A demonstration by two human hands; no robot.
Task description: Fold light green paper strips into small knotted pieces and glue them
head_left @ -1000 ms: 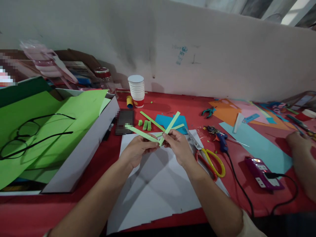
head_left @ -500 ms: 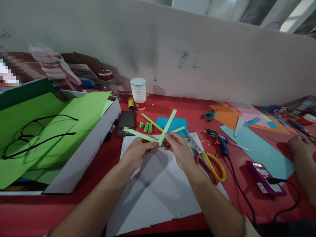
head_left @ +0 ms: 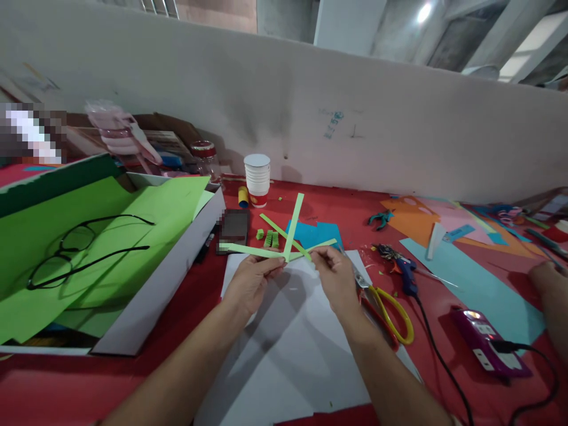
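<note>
My left hand (head_left: 251,284) pinches light green paper strips (head_left: 294,228) where their ends meet, one standing upward and another stretching left. Slightly to the right, my right hand (head_left: 336,278) has thumb and fingers closed on the lower end of a slanting green strip (head_left: 279,231). One more strip (head_left: 327,243) points right behind that hand. Both hands are over white paper sheets (head_left: 288,343). Just beyond them lie small folded green paper pieces (head_left: 271,239) and a blue paper piece (head_left: 317,232).
Scissors (head_left: 390,313), a glue gun (head_left: 406,275) and a purple power socket (head_left: 488,343) with a cable lie on the right. Glasses (head_left: 84,248) rest on green sheets in a box at left. Paper cups (head_left: 257,180) stand behind. Another person's hand (head_left: 550,284) is at far right.
My right hand has moved right, off the strips' meeting point, onto the slanting strip's lower end. The raised strip stands more upright. The whole view has shifted a little.
</note>
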